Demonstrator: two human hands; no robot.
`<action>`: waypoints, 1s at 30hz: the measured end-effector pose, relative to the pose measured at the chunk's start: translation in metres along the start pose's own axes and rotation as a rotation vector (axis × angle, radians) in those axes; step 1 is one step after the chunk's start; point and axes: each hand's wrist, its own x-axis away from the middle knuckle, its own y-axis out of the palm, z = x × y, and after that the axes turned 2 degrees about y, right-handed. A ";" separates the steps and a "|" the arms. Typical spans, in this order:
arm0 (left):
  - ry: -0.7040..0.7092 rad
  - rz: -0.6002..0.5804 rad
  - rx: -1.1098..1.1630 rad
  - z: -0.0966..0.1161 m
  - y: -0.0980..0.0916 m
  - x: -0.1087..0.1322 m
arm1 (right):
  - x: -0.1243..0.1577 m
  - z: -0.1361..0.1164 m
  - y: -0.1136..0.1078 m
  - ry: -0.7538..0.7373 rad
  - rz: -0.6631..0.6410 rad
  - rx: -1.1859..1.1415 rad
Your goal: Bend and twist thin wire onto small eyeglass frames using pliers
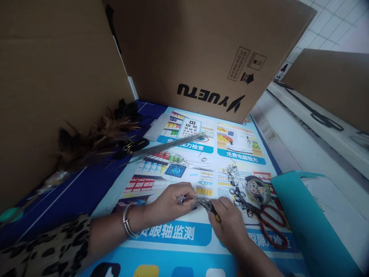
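My left hand point(173, 200) is closed in a pinch around a small reddish-brown piece, too small to make out. My right hand point(230, 223) grips a pair of pliers point(205, 203) with black and yellow handles. The plier jaws point left and meet the piece at my left fingertips. Beyond my hands, a bundle of thin straight wires point(173, 144) lies slantwise on the printed sheet point(190, 252). Small black loops point(235, 188) are scattered to the right, beside a round clear-rimmed container point(258, 190). Scissors with red handles point(273, 225) lie near my right hand.
Brown feathers point(99, 134) lie at the left, with a black key fob point(140, 144) nearby. Cardboard panels point(57, 69) and a box marked YUETU point(210, 57) stand at the left and back. A teal-sided box point(308, 223) sits at the right edge.
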 end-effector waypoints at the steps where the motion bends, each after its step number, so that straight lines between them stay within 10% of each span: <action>1: -0.001 0.000 0.003 -0.001 0.000 0.000 | 0.000 0.000 0.000 -0.003 0.004 0.005; 30: 0.025 -0.026 -0.010 0.000 0.000 0.001 | 0.001 -0.003 -0.001 -0.050 0.081 0.148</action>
